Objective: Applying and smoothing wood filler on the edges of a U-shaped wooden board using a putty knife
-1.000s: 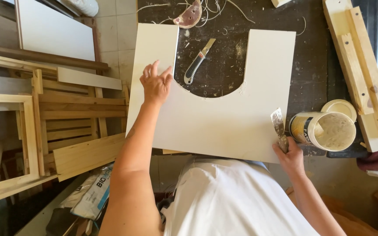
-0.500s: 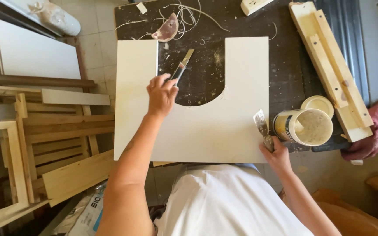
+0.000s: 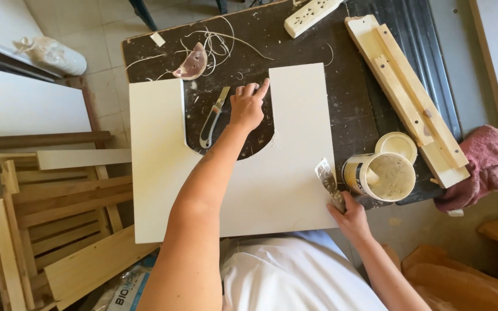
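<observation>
A white board (image 3: 272,184) with a deep U-shaped cutout lies flat on a dark worktable (image 3: 353,103). My left hand (image 3: 247,106) reaches into the cutout, fingers spread, its fingertips touching the inner edge of the board's right arm. My right hand (image 3: 350,216) rests at the board's near right corner and grips a putty knife (image 3: 327,181) whose smeared blade points away from me. A utility knife (image 3: 211,118) lies on the table inside the cutout, just left of my left hand.
An open tub of filler (image 3: 378,175) and its lid (image 3: 397,145) stand right of the board. Behind them lie a wooden frame piece (image 3: 404,92), a power strip (image 3: 312,14) and a red cloth (image 3: 485,167). Wooden frames and planks (image 3: 59,213) are stacked at left.
My left hand has moved from the board's left arm rightward across the cutout to the right arm's inner edge. The right hand keeps hold of the putty knife.
</observation>
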